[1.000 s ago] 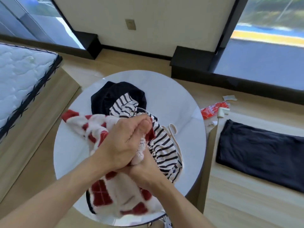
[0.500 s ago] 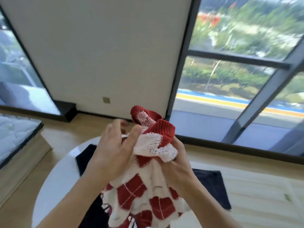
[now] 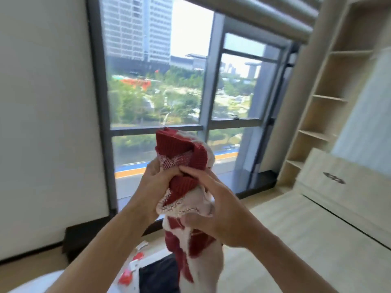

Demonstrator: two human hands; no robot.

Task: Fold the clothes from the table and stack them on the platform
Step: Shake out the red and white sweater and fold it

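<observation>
Both hands gripped the knit. Left hand (image 3: 155, 182), centre frame, had its fingers curled round a bunched fold of the red-and-white sweater (image 3: 182, 153). Right hand (image 3: 222, 212), just right of it, clutched the cloth lower down, thumb pressed into the white knit, forefinger reaching up to the red ribbed band. The two hands touched at the fingertips. The sweater was held up in the air before the window, ribbed end uppermost, the rest hanging down to the bottom edge of the frame.

Far left: plain pale wall (image 3: 42, 102). Lower left corner: a sliver of the white table (image 3: 31, 286). Bottom, left of centre: red and white scraps (image 3: 138, 255) on the floor; blurred, kind uncertain. Beside them, a dark garment (image 3: 158, 275), partly hidden behind the hanging sweater. Centre: tall window (image 3: 156, 92), with trees and towers outside. Lower right: pale wooden platform (image 3: 275, 229). Right edge: open wooden shelving (image 3: 317, 102).
</observation>
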